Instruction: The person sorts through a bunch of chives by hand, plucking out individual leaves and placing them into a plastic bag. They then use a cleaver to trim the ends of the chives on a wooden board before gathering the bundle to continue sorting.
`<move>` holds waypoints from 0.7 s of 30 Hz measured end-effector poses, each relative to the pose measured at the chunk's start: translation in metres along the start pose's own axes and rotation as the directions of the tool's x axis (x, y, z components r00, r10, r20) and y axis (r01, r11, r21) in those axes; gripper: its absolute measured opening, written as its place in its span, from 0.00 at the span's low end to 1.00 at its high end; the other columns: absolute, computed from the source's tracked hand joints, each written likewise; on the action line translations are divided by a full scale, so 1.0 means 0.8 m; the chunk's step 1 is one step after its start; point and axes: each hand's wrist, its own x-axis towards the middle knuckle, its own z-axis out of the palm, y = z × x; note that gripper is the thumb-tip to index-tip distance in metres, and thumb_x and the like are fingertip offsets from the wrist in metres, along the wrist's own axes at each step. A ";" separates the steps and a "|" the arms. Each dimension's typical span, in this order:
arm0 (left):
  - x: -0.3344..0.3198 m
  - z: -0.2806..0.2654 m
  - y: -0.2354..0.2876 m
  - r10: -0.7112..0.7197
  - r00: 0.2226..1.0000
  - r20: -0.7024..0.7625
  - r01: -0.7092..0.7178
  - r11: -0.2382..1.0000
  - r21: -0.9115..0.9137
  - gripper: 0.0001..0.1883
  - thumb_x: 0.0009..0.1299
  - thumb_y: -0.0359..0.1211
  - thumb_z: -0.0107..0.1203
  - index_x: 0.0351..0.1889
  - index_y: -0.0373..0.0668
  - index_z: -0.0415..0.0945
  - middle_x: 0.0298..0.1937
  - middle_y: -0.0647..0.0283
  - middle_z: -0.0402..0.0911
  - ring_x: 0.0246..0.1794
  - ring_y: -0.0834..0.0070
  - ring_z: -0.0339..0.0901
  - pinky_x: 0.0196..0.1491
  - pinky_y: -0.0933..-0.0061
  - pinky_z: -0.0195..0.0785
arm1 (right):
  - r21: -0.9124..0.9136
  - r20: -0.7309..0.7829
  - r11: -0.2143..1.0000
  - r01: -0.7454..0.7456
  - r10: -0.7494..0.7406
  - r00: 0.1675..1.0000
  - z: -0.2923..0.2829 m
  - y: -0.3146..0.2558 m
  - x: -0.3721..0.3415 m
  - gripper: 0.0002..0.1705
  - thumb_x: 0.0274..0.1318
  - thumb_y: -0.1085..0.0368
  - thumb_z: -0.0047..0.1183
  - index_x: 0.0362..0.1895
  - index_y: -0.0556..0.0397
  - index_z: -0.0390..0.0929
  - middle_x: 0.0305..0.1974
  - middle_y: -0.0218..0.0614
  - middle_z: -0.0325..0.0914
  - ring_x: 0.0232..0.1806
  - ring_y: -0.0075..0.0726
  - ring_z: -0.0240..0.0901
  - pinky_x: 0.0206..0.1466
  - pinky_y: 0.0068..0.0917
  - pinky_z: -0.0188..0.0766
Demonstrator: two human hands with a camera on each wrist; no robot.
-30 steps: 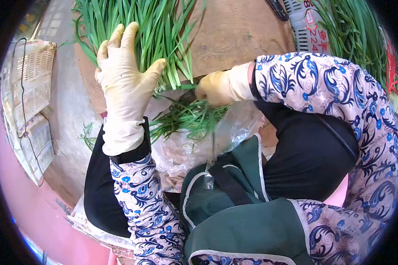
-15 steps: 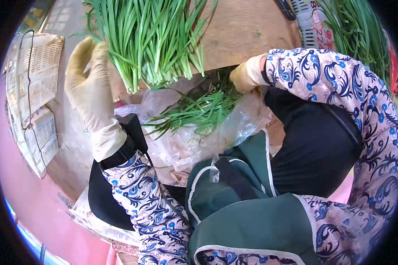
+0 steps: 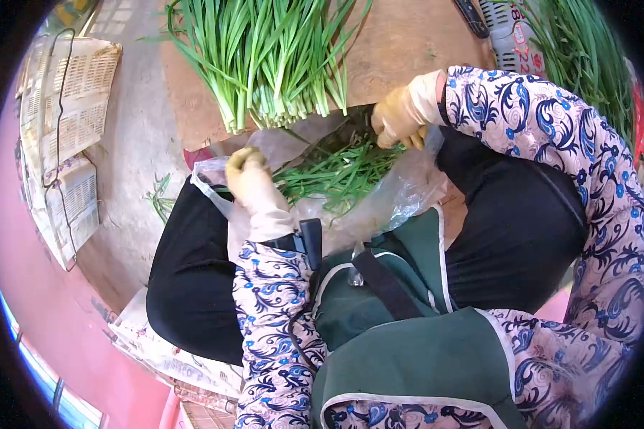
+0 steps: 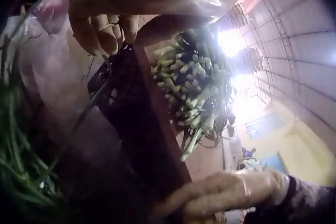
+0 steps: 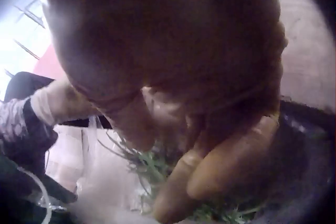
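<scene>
Both hands wear pale rubber gloves. My left hand (image 3: 252,179) grips the left edge of a clear plastic bag (image 3: 218,187), its fingers curled. Its bent fingers (image 4: 107,35) show in the left wrist view. Green leaf trimmings (image 3: 336,175) lie in the bag between the hands. My right hand (image 3: 404,114) is at the bag's far right side, with bent fingers (image 5: 220,166) reaching down over the trimmings; whether they hold the plastic I cannot tell. Just beyond, a pile of long green leafy stalks (image 3: 272,64) lies on a wooden board (image 3: 401,50), pale cut ends facing me.
A knife handle (image 3: 472,18) lies at the board's far right, beside a grey plastic crate (image 3: 504,43). More long green leaves (image 3: 579,64) are heaped at the right. On the left stand worn, slatted panels (image 3: 68,121) with a bent wire. Loose leaf bits (image 3: 161,196) lie on the floor.
My left hand has left the stalks, swung out to the left, then come down to the bag's edge. The right hand has moved a little right along the bag.
</scene>
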 end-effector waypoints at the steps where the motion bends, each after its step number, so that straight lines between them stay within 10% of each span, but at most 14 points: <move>1: -0.002 0.006 -0.008 0.034 0.998 0.044 -0.036 0.999 0.035 0.08 0.66 0.30 0.53 0.42 0.42 0.77 0.39 0.65 0.80 0.34 0.77 0.76 0.35 0.73 0.68 | -0.037 -0.033 0.999 0.024 -0.026 0.999 -0.007 -0.004 -0.003 0.21 0.64 0.53 0.46 0.43 0.61 0.78 0.31 0.43 0.84 0.29 0.39 0.84 0.32 0.32 0.80; 7: 0.003 -0.004 0.020 0.146 0.988 -0.055 -0.151 0.985 -0.089 0.06 0.70 0.29 0.54 0.43 0.42 0.76 0.37 0.66 0.80 0.33 0.77 0.76 0.36 0.76 0.71 | 0.328 -0.308 0.891 0.314 -0.213 0.927 -0.026 -0.006 -0.058 0.15 0.63 0.57 0.50 0.39 0.56 0.79 0.26 0.37 0.82 0.22 0.31 0.80 0.22 0.25 0.72; 12: -0.001 -0.004 0.075 0.258 0.960 -0.112 -0.276 0.939 -0.206 0.11 0.71 0.34 0.59 0.45 0.38 0.74 0.39 0.63 0.79 0.37 0.76 0.76 0.41 0.74 0.71 | 0.684 -0.508 0.503 0.529 -0.191 0.840 -0.024 -0.012 -0.041 0.21 0.64 0.49 0.53 0.41 0.57 0.79 0.27 0.39 0.81 0.22 0.27 0.78 0.19 0.18 0.68; 15: -0.010 0.007 0.108 0.632 0.767 -0.112 -0.621 0.775 0.116 0.17 0.70 0.37 0.61 0.49 0.36 0.73 0.45 0.60 0.77 0.44 0.72 0.75 0.50 0.72 0.69 | 0.764 -0.576 0.315 0.563 -0.061 0.815 -0.026 -0.025 -0.043 0.23 0.63 0.47 0.55 0.42 0.57 0.78 0.31 0.37 0.81 0.26 0.24 0.78 0.21 0.18 0.73; 21: -0.002 0.028 0.133 0.611 0.778 0.148 -0.626 0.729 0.276 0.39 0.61 0.47 0.69 0.64 0.34 0.65 0.63 0.50 0.68 0.66 0.61 0.64 0.66 0.59 0.58 | 0.644 -0.744 0.233 0.729 -0.035 0.668 -0.026 -0.021 -0.025 0.14 0.64 0.55 0.56 0.38 0.53 0.77 0.32 0.32 0.79 0.27 0.21 0.78 0.23 0.18 0.75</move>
